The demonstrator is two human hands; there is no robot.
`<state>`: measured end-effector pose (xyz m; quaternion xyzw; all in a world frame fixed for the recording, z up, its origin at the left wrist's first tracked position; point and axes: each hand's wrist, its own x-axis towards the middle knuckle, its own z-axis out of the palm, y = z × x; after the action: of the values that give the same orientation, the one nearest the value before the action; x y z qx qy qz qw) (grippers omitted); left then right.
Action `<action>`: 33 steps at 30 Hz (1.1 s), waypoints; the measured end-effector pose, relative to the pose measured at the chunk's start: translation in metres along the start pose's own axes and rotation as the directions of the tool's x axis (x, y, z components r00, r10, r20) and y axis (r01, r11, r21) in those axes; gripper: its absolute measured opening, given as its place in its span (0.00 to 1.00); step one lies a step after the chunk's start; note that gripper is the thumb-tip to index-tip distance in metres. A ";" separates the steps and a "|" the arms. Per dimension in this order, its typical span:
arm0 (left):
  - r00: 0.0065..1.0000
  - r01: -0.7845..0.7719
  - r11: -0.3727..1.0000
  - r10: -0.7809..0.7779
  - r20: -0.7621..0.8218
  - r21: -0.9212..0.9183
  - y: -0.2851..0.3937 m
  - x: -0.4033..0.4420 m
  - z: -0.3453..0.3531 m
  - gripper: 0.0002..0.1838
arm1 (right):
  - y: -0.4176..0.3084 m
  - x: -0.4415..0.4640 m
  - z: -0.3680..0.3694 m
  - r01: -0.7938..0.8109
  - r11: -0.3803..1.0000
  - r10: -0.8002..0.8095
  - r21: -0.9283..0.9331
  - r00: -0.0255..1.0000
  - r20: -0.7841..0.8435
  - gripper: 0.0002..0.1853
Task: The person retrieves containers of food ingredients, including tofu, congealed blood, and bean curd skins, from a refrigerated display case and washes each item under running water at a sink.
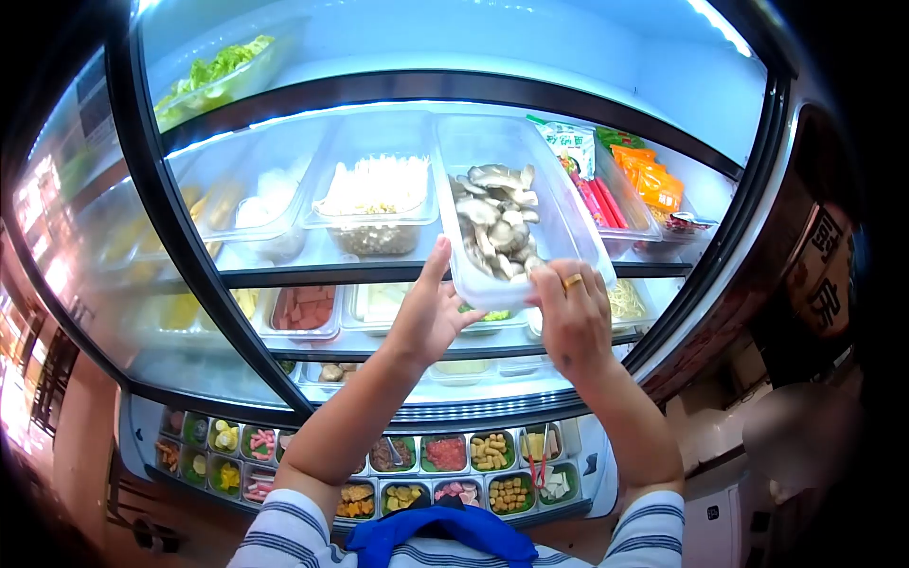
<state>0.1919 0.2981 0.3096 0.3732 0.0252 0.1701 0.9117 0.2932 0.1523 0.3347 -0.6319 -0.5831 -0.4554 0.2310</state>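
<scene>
A clear plastic tub (578, 222) of grey oyster mushrooms (497, 222) is tilted at the front of a fridge shelf, its near end sticking out over the shelf edge. My right hand (573, 308), with a gold ring, grips the tub's near right corner. At the near left corner is my left hand (431, 312), its fingers spread and the palm turned toward the tub. Whether its fingertips touch the underside I cannot tell. Beside the tub on the left stands a container of white enoki-like mushrooms (374, 185).
Right of the tub sits a bin of red and orange packets (644, 180). Shelf edges (322, 275) and a dark door frame (180, 208) border the opening. Lower shelves hold more tubs, including pink sliced meat (303, 308). Small food trays (445, 454) line the front counter. Lettuce (218, 71) is on top.
</scene>
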 end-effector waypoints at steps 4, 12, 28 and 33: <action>0.990 -0.116 0.991 0.121 -0.079 0.069 -0.025 -0.012 -0.021 0.32 | 0.019 0.036 0.039 -0.004 1.000 0.004 -0.017 1.000 -0.022 0.07; 0.965 -0.057 0.986 0.095 -0.243 0.158 -0.051 -0.072 -0.089 0.25 | 0.043 0.053 0.100 -0.070 0.993 0.073 -0.095 0.997 0.032 0.10; 0.675 -0.087 0.988 0.151 -0.722 0.125 -0.089 -0.199 -0.203 0.16 | -0.107 -0.071 0.201 -0.705 -0.704 0.028 0.082 0.088 0.996 0.30; 0.677 -0.205 0.944 0.328 -0.659 0.259 -0.046 -0.203 -0.204 0.16 | -0.115 -0.050 0.242 -0.249 -0.958 0.131 0.142 0.058 0.990 0.34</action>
<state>-0.0212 0.3376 0.1140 0.3553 0.3237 0.4257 0.7666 0.2635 0.3501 0.1490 -0.3410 0.0170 0.5374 0.7711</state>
